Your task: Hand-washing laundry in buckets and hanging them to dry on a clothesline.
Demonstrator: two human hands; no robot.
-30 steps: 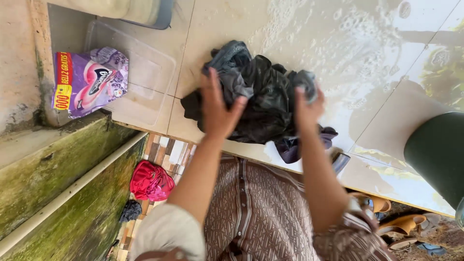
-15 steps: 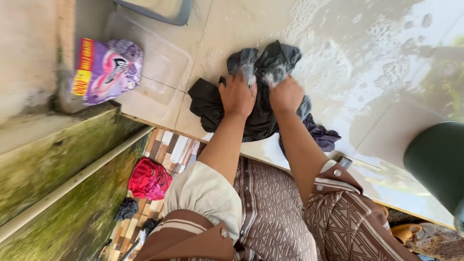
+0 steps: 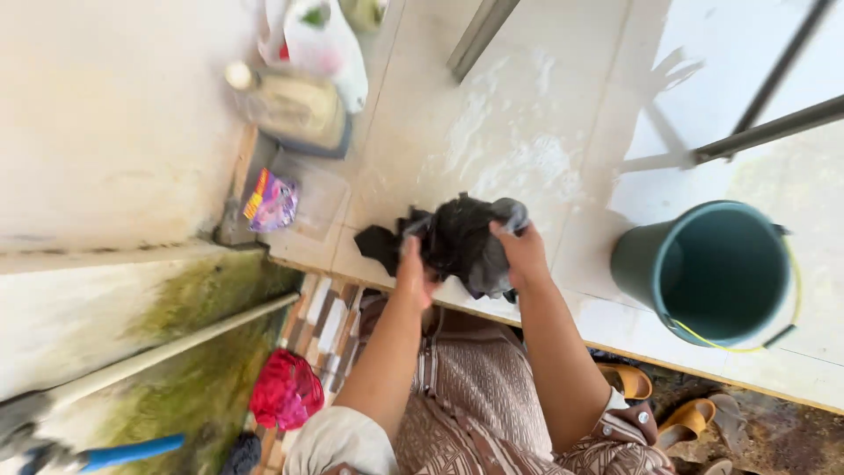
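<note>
On a wet, pale tiled platform, seen from above, one person is gripping a single bundle of dark wet cloth with both hands, near the platform's front edge. The tiles are glistening with water and patches of suds around the bundle, which suggests the flat slab is serving as a washing surface.

One dark green bucket with a yellow wire handle is standing upright at the right part of the front edge, well apart from the cloth; its mouth is facing up and nothing is showing inside it. One large pale jug-like container is sitting by the wall at the platform's left edge, with one white plastic bag just behind it at the far left corner. One small purple and yellow sachet is lying flat near the front left corner, close enough to reach.

The left hand is curling around the near left side of the bundle, fingers clenched into the fabric. The right hand is closing over the bundle's right side, fingers wrapped on the cloth. Both hands are holding it bunched up, just above or against the tiles; I cannot tell which.

Below the front edge, one red cloth heap is lying on a striped mat, and two yellow sandals are resting at the lower right.
</note>
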